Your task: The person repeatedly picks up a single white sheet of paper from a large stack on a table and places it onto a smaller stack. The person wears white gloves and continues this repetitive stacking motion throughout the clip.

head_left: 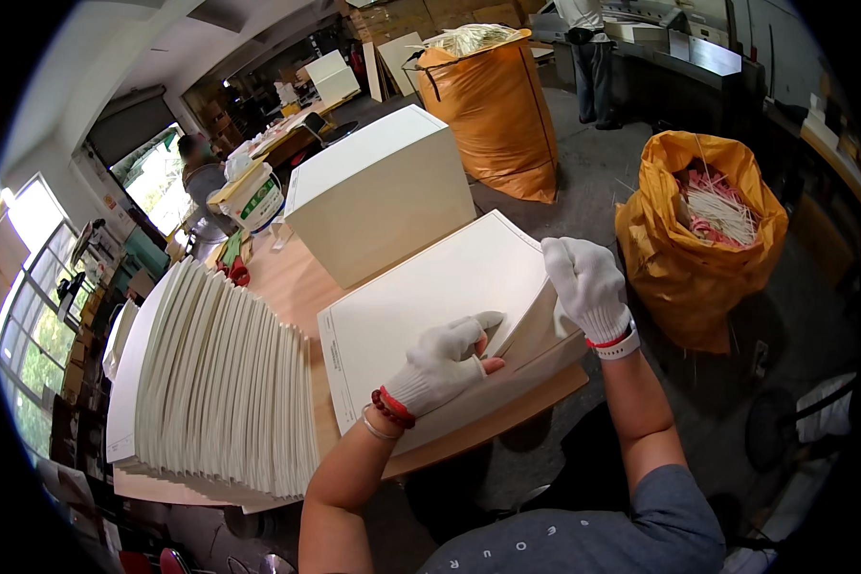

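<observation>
A stack of large white sheets (pixel 421 306) with thin printed border lines lies on the table before me. My right hand (pixel 584 287), in a white knitted glove, is closed on the right far corner of the top sheet. That side of the sheet is lifted and curves up from those below. My left hand (pixel 440 364), gloved with two fingertips bare, lies over the near right part. Its fingers and thumb close about the sheet's bent near edge; the exact hold is partly hidden.
Fanned white sheets (pixel 220 383) stand at the left of the wooden table (pixel 301 277). A tall white stack (pixel 383 201) is beyond, near a white bucket (pixel 258 196). Orange sacks of paper strips (pixel 497 115) and scraps (pixel 689 277) stand on the floor. Two people are farther off.
</observation>
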A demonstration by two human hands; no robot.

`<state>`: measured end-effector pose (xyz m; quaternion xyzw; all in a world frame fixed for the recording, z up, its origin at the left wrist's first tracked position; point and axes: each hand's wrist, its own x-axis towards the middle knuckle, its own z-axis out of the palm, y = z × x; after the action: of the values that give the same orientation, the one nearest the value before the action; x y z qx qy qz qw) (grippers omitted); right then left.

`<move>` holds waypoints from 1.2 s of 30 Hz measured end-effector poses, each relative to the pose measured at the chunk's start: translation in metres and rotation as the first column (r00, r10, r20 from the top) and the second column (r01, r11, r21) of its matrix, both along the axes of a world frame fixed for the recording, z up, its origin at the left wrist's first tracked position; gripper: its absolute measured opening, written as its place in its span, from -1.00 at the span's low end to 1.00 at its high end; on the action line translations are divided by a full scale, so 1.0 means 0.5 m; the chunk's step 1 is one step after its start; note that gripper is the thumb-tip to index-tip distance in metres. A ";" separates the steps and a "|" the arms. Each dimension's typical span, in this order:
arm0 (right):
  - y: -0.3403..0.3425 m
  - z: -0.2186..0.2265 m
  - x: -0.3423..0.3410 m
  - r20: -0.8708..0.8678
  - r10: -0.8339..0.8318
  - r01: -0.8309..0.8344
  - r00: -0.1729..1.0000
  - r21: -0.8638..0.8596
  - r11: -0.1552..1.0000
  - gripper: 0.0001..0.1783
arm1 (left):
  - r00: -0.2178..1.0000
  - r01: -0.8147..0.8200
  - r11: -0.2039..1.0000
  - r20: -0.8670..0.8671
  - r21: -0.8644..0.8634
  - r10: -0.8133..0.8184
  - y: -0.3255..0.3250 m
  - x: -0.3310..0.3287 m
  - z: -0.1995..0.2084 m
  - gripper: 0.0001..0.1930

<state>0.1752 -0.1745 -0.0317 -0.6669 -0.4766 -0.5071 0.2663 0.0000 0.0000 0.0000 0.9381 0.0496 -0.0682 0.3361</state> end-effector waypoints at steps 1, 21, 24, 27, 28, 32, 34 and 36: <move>0.001 0.004 -0.001 0.051 0.003 -0.005 0.999 0.033 0.999 -0.66 | 0.995 0.000 0.998 0.102 -0.062 0.006 0.003 -0.004 -0.010 -0.32; -0.012 0.009 0.004 0.022 0.153 -0.151 0.988 -0.082 0.985 -0.57 | 0.830 0.165 0.984 0.531 0.062 -0.172 -0.009 -0.004 -0.023 -0.46; -0.013 0.024 -0.005 -0.054 0.155 -0.160 0.986 -0.111 0.981 -0.58 | 0.891 0.169 0.982 0.413 0.081 -0.188 -0.004 -0.005 -0.021 -0.51; -0.009 0.019 -0.003 -0.160 0.142 -0.159 0.977 -0.100 0.982 -0.62 | 0.900 0.161 0.985 0.399 0.064 -0.173 -0.005 -0.001 -0.016 -0.49; -0.005 0.014 -0.001 -0.127 0.125 -0.135 0.984 -0.075 0.988 -0.64 | 0.883 0.137 0.988 0.442 0.076 -0.156 -0.014 -0.003 -0.013 -0.51; 0.000 0.012 0.000 0.004 0.071 -0.071 0.997 0.009 0.997 -0.72 | 0.852 0.085 0.993 0.512 0.076 -0.112 -0.019 -0.003 -0.018 -0.52; -0.004 0.028 -0.013 -0.020 0.119 -0.118 0.993 0.034 0.992 -0.74 | 0.852 0.107 0.994 0.513 0.025 -0.104 -0.017 -0.005 -0.016 -0.61; -0.006 0.033 -0.017 -0.104 0.208 -0.205 0.973 0.038 0.978 -0.76 | 0.832 0.126 0.992 0.542 0.024 -0.119 -0.014 -0.004 -0.018 -0.67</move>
<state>0.1669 -0.1776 -0.0152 -0.6364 -0.5215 -0.4464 0.3517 -0.0022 -0.0072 -0.0090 0.9182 -0.1080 0.1781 0.3371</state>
